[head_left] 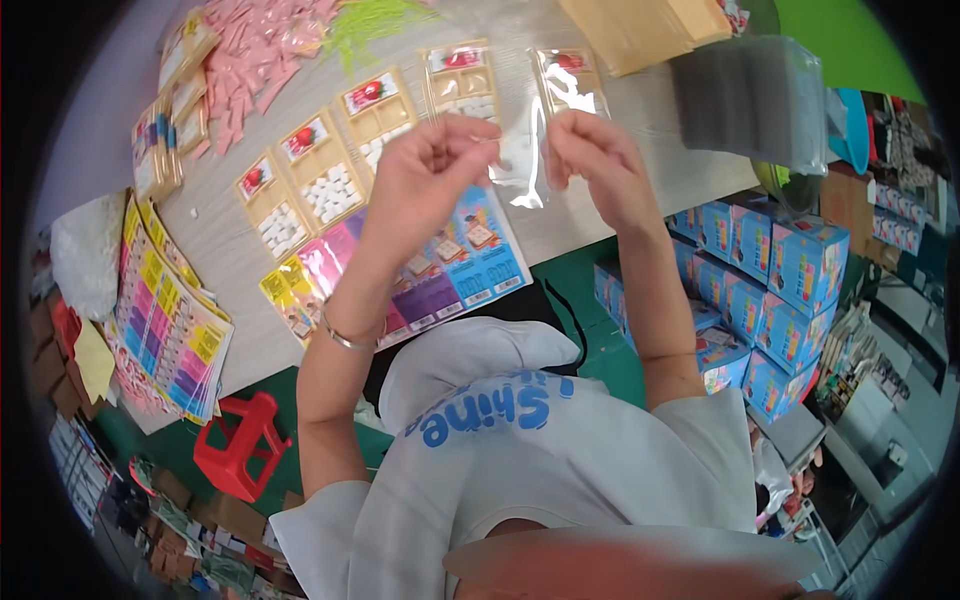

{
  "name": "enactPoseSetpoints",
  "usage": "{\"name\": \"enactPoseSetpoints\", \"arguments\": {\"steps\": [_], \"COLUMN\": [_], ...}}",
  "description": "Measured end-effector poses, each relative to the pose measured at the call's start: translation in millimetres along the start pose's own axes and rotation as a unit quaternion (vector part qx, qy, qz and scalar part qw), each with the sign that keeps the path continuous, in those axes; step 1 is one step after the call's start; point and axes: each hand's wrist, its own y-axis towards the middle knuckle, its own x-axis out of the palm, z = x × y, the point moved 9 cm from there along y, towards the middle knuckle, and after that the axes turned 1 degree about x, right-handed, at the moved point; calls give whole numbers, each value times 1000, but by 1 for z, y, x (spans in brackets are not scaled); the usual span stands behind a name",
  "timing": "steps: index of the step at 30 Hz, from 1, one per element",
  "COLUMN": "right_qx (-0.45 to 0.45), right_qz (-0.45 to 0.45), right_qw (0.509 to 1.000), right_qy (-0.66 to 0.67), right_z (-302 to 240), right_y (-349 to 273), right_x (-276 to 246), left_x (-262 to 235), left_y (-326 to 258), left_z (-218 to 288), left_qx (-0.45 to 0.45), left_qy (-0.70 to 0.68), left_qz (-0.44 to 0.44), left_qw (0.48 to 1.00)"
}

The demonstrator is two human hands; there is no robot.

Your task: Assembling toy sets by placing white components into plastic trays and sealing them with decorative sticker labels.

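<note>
A clear plastic bag [522,160] is stretched between my hands, glossy with reflections. My left hand [432,178] pinches its left side with thumb and fingers. On its right side, my right hand [600,165] has its fingers closed too. Beyond the hands stand tan compartment trays, each with a strawberry-picture card. One tray [572,68] lies just past my right hand, partly covered by the shiny plastic. Another tray [455,68] is beyond my left hand, with white pieces in it. More trays to the left hold small white pieces [330,193]. Printed colourful sheets [470,250] lie under my left forearm.
Pink strips [255,60] and green strips [372,28] are heaped at the far left. A stack of clear sleeves [750,105] sits far right. Blue boxes [770,260] are piled beside the table. Printed sheets [170,320] hang over the left edge, near a red stool [240,445].
</note>
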Motion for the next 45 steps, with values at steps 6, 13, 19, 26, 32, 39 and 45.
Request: {"name": "enactPoseSetpoints", "arguments": {"steps": [6,13,19,26,32,39,45], "right_qx": [44,48,-205,-307,-45,-3,17], "right_qz": [168,224,280,441,341,252,252], "right_qw": [934,795,785,637,783,889,898], "right_qy": [-314,-562,-513,-553,-519,-382,-360], "right_z": [60,52,-21,-205,-178,-161,-163], "right_y": [66,66,7,-134,-99,-83,-82], "right_x": [-17,-9,-3,-153,-223,-259,-267], "left_x": [-55,-52,30,50,49,71,87], "left_y": [31,25,68,67,49,-38,-73], "left_z": [-5,21,-8,-37,-18,11,-3], "left_qx": [39,250,291,221,237,125,46], "left_qy": [248,442,598,675,600,67,14], "left_qz": [125,208,135,131,125,-87,-172], "left_qw": [960,836,735,691,754,986,984]}}
